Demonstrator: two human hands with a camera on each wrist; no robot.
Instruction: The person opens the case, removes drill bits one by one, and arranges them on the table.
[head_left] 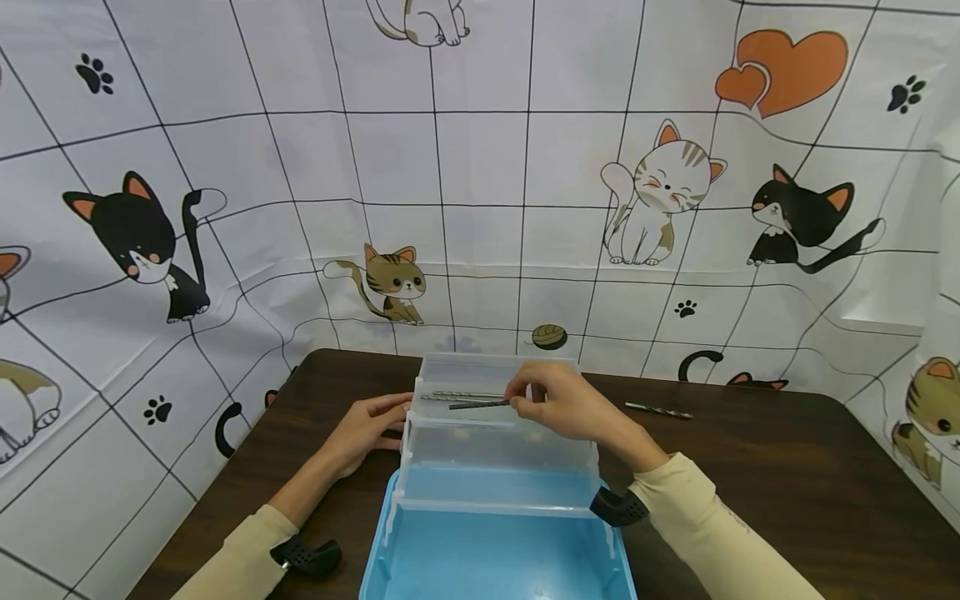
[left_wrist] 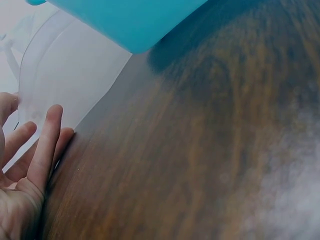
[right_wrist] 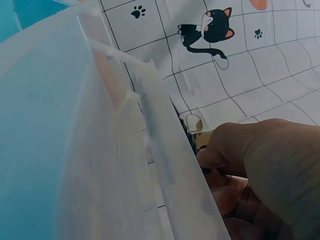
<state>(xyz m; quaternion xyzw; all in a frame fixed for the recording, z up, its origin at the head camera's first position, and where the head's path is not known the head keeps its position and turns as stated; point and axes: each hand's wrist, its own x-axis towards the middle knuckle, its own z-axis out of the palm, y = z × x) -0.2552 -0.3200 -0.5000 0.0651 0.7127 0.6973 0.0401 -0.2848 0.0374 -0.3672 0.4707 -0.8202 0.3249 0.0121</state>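
Observation:
My right hand (head_left: 561, 402) pinches a dark drill bit (head_left: 477, 406) by its right end, above the upper translucent tray (head_left: 487, 369) of a blue toolbox (head_left: 495, 554). Silvery drill bits (head_left: 456, 396) lie in that tray, just behind the dark one. In the right wrist view, the tray wall hides most of what the right hand (right_wrist: 250, 175) holds. My left hand (head_left: 367, 432) rests against the tray's left side. The left wrist view has its fingers (left_wrist: 47, 145) fairly straight along the translucent plastic (left_wrist: 75, 70).
One more drill bit (head_left: 658, 410) lies on the dark wooden table (head_left: 750, 475), right of the box. A lower translucent tray (head_left: 495, 446) steps down toward the blue base. Behind the table hangs a white cat-print sheet (head_left: 480, 167).

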